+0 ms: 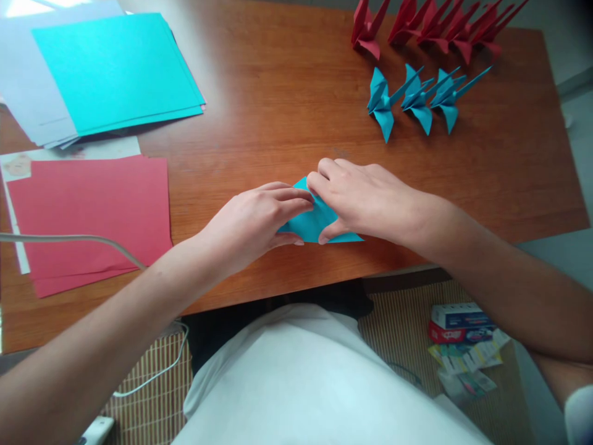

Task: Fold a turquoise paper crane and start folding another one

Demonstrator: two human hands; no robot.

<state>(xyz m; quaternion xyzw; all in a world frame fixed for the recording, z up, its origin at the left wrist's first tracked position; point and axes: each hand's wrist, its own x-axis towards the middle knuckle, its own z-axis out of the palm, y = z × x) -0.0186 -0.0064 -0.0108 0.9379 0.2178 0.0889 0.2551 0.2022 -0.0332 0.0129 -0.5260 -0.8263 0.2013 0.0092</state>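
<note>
Blue paper (pixel 311 224) is lying at centre, tip pointing to twelve o'clock. I'm watching left hand (pixel 262 213) resting on it from nine, fingers and thumb parted; right hand (pixel 356 191) is resting by tip from three, fingers curled, can't tell whether pinching. For clean crease, I'd be matching edges first, left steadying, then pressing outward. Blue cranes (pixel 380 102) are standing at one.

no words or numbers can be read; the print on the boxes (pixel 461 318) is too blurred.
</note>
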